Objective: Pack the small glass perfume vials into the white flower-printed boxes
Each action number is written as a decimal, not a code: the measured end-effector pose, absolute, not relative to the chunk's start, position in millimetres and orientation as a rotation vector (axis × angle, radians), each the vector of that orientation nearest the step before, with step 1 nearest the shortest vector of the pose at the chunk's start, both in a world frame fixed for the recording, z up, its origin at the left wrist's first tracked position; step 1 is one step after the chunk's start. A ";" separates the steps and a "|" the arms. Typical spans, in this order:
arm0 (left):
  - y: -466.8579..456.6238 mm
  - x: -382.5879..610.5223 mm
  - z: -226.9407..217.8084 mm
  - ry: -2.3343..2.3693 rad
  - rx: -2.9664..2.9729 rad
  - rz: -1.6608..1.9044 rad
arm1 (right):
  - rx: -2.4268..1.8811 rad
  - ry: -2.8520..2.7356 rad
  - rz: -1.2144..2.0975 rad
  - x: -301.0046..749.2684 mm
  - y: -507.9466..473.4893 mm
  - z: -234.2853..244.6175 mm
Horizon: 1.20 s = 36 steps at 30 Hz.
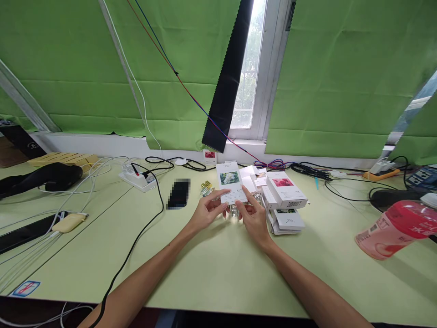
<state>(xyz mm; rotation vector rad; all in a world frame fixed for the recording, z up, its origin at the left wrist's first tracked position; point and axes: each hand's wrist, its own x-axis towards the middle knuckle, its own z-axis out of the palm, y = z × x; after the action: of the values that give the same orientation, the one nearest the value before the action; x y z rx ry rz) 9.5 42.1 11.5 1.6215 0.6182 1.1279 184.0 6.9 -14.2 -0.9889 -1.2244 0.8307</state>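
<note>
A white carton (231,181) printed with a white flower is held up above the table, its front tilted toward me. My left hand (209,209) pinches its lower left edge between thumb and fingers. At the lower right corner, my right hand (253,214) grips the same carton. Behind and below my hands stand small clear glass bottles (234,211), partly hidden by the fingers. Just left of the carton lie small gold and silvery pieces (206,186). Right of my right hand is a stack of similar cartons, topped by one with a pink flower (286,187).
A pink bottle with a red top (385,230) stands at the right. A blurred dark object (179,193) lies left of my hands. A white power strip (138,180), a yellow case (70,223) and many cables spread over the left side. More cables (307,173) run along the wall.
</note>
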 end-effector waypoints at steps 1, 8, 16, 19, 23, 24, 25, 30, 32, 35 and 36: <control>42.1 9.5 11.6 0.621 1.624 1.126 | -0.990 -1.226 0.828 183.9 6.8 -14.1; 42.5 9.6 11.6 0.594 1.608 1.119 | -0.999 -1.239 0.821 183.2 5.6 -13.1; 41.6 9.6 13.2 0.602 1.588 1.124 | -0.983 -1.279 0.794 184.2 7.6 -15.8; 41.8 9.7 12.9 0.610 1.592 1.125 | -0.986 -1.270 0.798 184.4 7.6 -16.0; 42.1 9.6 12.1 0.615 1.599 1.127 | -0.981 -1.257 0.807 184.4 7.2 -16.2; 42.2 9.5 12.0 0.614 1.601 1.127 | -0.979 -1.254 0.810 184.4 7.2 -16.4; 42.2 9.3 12.0 0.612 1.602 1.126 | -0.977 -1.251 0.813 184.4 7.2 -16.5; 41.5 9.1 12.4 0.640 1.600 1.120 | -0.981 -1.235 0.827 183.9 7.3 -16.4; 41.2 9.4 12.3 0.674 1.593 1.109 | -0.983 -1.227 0.832 183.8 7.0 -15.7; 41.4 9.9 11.3 0.705 1.574 1.102 | -0.982 -1.227 0.838 184.0 6.5 -14.7; 41.6 10.1 11.0 0.710 1.566 1.104 | -0.980 -1.229 0.839 184.1 6.4 -14.4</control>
<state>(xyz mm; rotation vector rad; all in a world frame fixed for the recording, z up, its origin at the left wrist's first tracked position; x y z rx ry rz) 10.1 41.6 11.0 1.5664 0.7099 1.1035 184.1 6.4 -14.4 -0.9802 -1.2292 0.8390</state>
